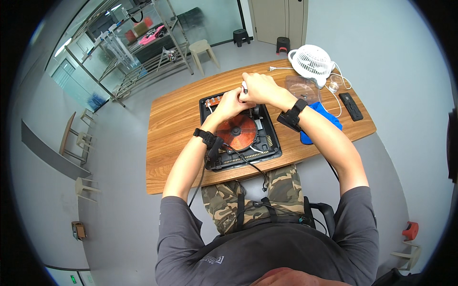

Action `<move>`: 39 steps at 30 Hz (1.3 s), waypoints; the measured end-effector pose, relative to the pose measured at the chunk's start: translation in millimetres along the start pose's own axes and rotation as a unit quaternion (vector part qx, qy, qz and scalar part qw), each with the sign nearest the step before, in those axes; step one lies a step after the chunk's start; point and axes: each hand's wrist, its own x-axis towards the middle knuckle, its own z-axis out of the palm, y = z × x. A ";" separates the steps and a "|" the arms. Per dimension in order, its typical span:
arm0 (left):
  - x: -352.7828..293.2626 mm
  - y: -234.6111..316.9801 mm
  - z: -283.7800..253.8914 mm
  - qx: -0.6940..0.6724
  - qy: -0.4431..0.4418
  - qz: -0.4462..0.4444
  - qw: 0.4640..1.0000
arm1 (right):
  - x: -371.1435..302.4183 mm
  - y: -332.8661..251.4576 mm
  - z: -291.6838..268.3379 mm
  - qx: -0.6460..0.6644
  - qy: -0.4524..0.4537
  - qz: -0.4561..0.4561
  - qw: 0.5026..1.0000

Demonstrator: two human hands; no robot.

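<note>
While one open black housing (270, 126) with one copper coil (236, 131), partly covered by the left wrist, lies by the tabletop's (171, 143) near edge, the left hand (230, 106) and right hand (262, 89) meet above its far side. Right fingers curl around one small white-and-black tool (244, 86), its tip hidden; left fingers bunch just below, and I cannot tell what they clamp. One blue cloth (319, 125) shows partly behind the right forearm, one black panel (351, 106) near the right edge, one white fan (312, 62) at the far right corner
</note>
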 end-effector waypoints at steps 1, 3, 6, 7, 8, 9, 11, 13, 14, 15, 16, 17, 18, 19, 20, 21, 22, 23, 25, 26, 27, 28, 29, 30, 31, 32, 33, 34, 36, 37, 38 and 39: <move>0.1 -4.3 -0.1 0.007 -0.002 0.024 1.000 | -0.4 0.6 -0.4 0.006 0.005 -0.010 1.000; 1.4 -14.4 -0.6 0.020 -0.008 0.072 0.997 | -1.3 0.2 -1.8 0.000 -0.001 -0.006 1.000; 3.2 -19.5 1.9 0.012 -0.003 0.077 0.997 | -1.1 -2.8 -4.4 0.001 -0.012 0.013 1.000; 2.8 -15.2 2.2 0.014 -0.008 0.056 0.998 | -0.8 -3.2 -4.6 0.004 -0.016 0.022 1.000; 2.1 -10.8 2.7 0.015 -0.013 0.035 0.999 | -0.7 -3.2 -4.5 -0.005 -0.017 0.027 0.999; 1.1 -4.8 2.0 0.017 -0.018 0.014 1.000 | -0.2 -3.3 -3.7 -0.014 -0.019 0.030 0.999; 2.4 -3.1 2.6 0.057 -0.029 0.004 0.998 | 0.1 -1.1 0.0 -0.015 -0.010 0.031 0.999; 2.9 -2.9 3.2 0.070 -0.017 0.023 0.997 | -0.2 2.1 4.6 0.003 0.010 0.025 1.000; 2.1 -3.4 4.3 0.061 0.000 0.047 0.997 | 0.0 4.3 6.4 0.008 0.011 0.027 1.000; 1.0 -6.1 4.9 0.054 0.017 0.070 0.996 | 0.0 3.5 6.7 0.013 0.012 0.027 0.999; 0.9 -11.8 4.6 0.057 0.019 0.083 0.995 | -0.1 2.5 6.5 0.019 0.012 0.028 0.999; 0.9 -18.8 3.2 0.060 0.021 0.095 0.993 | 0.2 3.7 8.6 0.021 0.028 0.014 0.999; 1.0 -17.7 2.8 0.063 0.020 0.109 0.992 | -1.6 6.7 10.5 0.022 0.043 0.004 0.999; 1.4 -16.3 3.0 0.062 0.008 0.092 0.994 | -3.0 9.6 12.4 0.023 0.059 -0.007 0.998; 2.0 -14.9 2.8 0.061 -0.004 0.074 0.995 | -3.8 12.0 14.2 0.023 0.058 0.003 0.998; 0.9 -13.0 1.6 0.060 -0.015 0.054 0.997 | -4.4 8.2 11.7 0.024 0.055 0.012 0.998; 0.1 -12.5 2.0 0.054 -0.009 0.045 0.997 | -4.7 4.8 8.6 0.025 0.052 0.020 0.998; -0.5 -11.7 2.9 0.049 -0.004 0.036 0.998 | -4.6 1.9 4.9 0.022 0.035 0.025 0.999; -0.8 -13.3 3.3 0.044 0.005 0.023 0.999 | -3.8 -3.3 -2.3 0.016 0.002 0.033 0.999; -0.5 -17.1 4.1 0.044 0.007 0.019 0.999 | -3.9 -4.1 -1.5 0.020 0.013 0.030 0.999; 0.2 -15.7 4.9 0.043 0.008 0.016 0.999 | -5.0 -2.9 0.4 0.024 0.025 0.028 0.999; 0.2 -14.5 5.3 0.044 0.012 0.017 0.999 | -5.8 -1.7 2.1 0.027 0.037 0.026 0.999; -0.4 -13.4 5.6 0.046 0.015 0.019 0.999 | -5.8 -0.5 3.6 0.031 0.042 0.029 0.998; -1.5 -10.0 5.0 0.047 0.018 0.020 0.999 | -5.7 0.3 4.9 0.035 0.046 0.032 0.998; -2.0 -6.6 4.1 0.048 0.016 0.019 0.999 | -5.4 1.2 6.1 0.040 0.050 0.034 0.997; -2.3 -3.2 3.2 0.048 0.013 0.019 0.999 | -5.0 2.4 7.1 0.038 0.056 0.031 0.997; -3.0 -0.2 2.1 0.049 0.011 0.018 0.999 | -4.6 2.4 6.9 0.036 0.062 0.027 0.997; -3.2 2.5 1.3 0.041 0.011 0.013 0.999 | -4.2 2.6 6.6 0.033 0.068 0.023 0.997; -3.1 5.1 -0.4 0.027 0.011 0.003 1.000 | -2.9 1.7 5.1 0.033 0.070 0.023 0.997; -2.4 3.3 -1.6 0.040 0.008 -0.002 0.999 | -2.3 0.4 4.0 0.034 0.070 0.023 0.997; -1.1 0.5 -3.1 0.054 0.004 -0.006 0.999 | -1.9 -0.9 3.2 0.035 0.066 0.023 0.997; -0.4 -1.2 -3.8 0.067 0.000 -0.010 0.998 | -1.8 -1.8 1.5 0.035 0.061 0.024 0.997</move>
